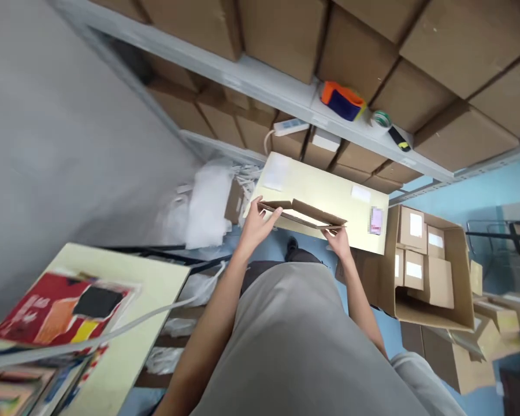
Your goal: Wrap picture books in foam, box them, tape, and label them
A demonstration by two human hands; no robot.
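Observation:
A flat, unfolded brown cardboard box (305, 215) hangs just above the pale yellow table (329, 190) in front of me. My left hand (260, 222) grips its left end, fingers curled round the flap. At the right end my right hand (338, 240) pinches the cardboard edge. Both forearms reach forward over my grey shirt.
An open carton (433, 312) of small labelled boxes stands on the blue floor at right. Grey shelving (251, 75) behind the table carries big cartons, an orange tape dispenser (342, 99), a tape roll (381, 119). White plastic bags (208, 208) lie at left. A second table (147, 289) with papers is near left.

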